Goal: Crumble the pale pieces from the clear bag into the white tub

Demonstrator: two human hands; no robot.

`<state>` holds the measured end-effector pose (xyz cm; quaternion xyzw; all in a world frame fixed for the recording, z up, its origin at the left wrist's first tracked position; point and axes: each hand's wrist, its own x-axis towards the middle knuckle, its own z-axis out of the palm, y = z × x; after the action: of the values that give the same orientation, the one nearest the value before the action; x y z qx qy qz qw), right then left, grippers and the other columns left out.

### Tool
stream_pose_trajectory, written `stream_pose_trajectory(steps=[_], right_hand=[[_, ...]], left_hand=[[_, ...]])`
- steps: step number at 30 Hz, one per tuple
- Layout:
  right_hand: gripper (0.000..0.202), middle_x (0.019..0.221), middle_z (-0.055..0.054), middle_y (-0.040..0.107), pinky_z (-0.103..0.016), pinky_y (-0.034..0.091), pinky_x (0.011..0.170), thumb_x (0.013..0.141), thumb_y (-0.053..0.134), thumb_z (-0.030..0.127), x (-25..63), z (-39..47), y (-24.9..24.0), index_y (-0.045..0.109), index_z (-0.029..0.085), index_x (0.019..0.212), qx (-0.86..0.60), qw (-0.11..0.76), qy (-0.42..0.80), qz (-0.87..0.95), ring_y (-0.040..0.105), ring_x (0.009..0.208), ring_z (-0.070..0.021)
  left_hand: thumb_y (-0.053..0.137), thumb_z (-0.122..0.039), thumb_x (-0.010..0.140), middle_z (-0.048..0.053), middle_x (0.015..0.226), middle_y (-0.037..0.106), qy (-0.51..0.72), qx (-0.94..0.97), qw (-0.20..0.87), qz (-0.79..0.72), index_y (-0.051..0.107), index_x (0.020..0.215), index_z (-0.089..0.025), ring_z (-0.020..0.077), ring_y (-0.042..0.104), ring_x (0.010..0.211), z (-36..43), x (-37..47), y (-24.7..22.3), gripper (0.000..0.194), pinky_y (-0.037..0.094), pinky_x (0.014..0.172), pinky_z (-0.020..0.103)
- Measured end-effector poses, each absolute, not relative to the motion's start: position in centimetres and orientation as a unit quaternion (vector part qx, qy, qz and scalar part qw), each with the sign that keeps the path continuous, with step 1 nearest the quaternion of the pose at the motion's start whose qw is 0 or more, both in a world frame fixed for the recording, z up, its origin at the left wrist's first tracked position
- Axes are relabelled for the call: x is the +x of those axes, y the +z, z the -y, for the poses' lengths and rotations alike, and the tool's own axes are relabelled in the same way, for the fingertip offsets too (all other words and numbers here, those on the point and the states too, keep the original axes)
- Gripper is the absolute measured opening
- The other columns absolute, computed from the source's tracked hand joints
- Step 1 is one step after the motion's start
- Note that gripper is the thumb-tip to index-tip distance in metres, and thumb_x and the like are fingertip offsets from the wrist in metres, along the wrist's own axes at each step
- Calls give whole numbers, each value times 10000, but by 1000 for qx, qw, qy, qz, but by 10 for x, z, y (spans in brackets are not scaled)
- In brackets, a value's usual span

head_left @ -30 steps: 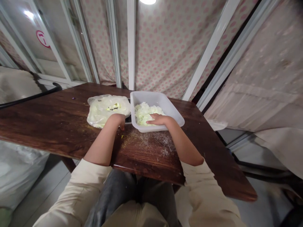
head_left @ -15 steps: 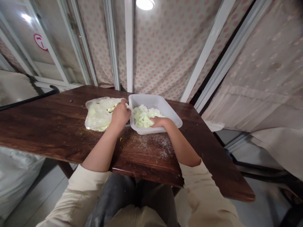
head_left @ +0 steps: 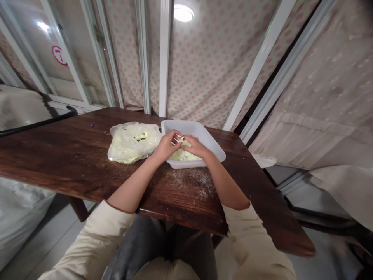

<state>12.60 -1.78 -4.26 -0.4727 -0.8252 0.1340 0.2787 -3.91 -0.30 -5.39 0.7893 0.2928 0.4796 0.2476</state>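
A translucent white plastic tub [head_left: 215,149] stands on the table, with a heap of small pale green-white pieces [head_left: 183,154] inside. Over the heap, my left hand [head_left: 169,144] and my right hand [head_left: 194,146] meet, fingertips nearly together. Between them is a small whitish piece [head_left: 181,139], pinched by the fingers of both hands; its exact kind is too small to make out. Left of the tub lies a clear plastic bag [head_left: 132,142] full of similar pale stuff, with yellow-green and dark bits showing through an opening.
White powdery crumbs [head_left: 192,181] are scattered over the dark wooden table [head_left: 67,155] in front of the tub. Behind it stand white-framed glass panels with a dotted curtain [head_left: 201,70]. A large whitish sack [head_left: 23,217] sits on the floor at left.
My left hand has left the bag's opening and moved right, over the tub. My right hand has risen out of the heap to meet it. A small whitish piece now shows between them.
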Motion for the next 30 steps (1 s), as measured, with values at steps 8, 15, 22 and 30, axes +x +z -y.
stream_pose_trajectory(steps=[8,15,22,30], right_hand=[[207,766,-35,601,-305,440,746,801,472,339,128,9,-52,558,151,787,-401,355,338,774,570,765,-163],[227,804,-34,612,-291,449,716,795,488,363,128,13,-51,568,156,844,-410,363,320,773,569,780,-162],[272,679,3,532,-274,423,669,855,385,425,130,8,-54,492,177,814,-424,339,291,788,526,661,-135],[331,649,20,419,-268,376,646,894,278,479,133,11,-49,377,216,719,-448,380,165,792,437,646,-135]], left_hand=[[553,-181,740,7,812,606,408,848,165,-296,523,1015,-178,105,528,646,13,-43,-49,276,412,617,234],[644,-191,686,13,814,605,441,811,289,-254,517,958,-164,111,572,695,4,-41,-57,301,464,644,236],[631,-157,674,15,854,588,464,755,388,-253,494,925,-154,86,577,644,1,-40,-57,285,490,614,236],[651,-295,698,4,841,546,463,762,340,-299,464,946,-168,73,527,589,4,-41,-55,336,451,561,227]])
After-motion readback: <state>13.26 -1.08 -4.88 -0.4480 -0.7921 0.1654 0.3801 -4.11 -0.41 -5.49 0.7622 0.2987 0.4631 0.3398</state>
